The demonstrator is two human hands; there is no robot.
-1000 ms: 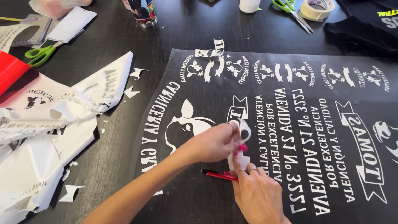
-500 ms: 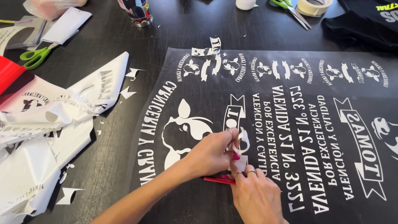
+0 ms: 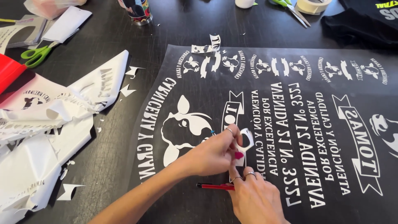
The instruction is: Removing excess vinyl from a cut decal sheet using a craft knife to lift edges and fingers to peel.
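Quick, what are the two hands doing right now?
Left hand: pinched shut on a small white vinyl scrap, peeling it up.
Right hand: holding a red tool, fingers pressing on the black vinyl sheet.

Two hands [image 3: 215, 155] [image 3: 255, 197], two green scissors [image 3: 37, 54] [image 3: 290, 8], one red pen [image 3: 213, 186], one tape roll [image 3: 313, 5].

The left hand [image 3: 213, 155] has moved down and a bit left, away from the top of the banner shape. The white strip [image 3: 245, 140] it pinches now curls up off the black sheet [image 3: 269, 124]. The right hand [image 3: 255, 197] has slid lower, toward the near edge.
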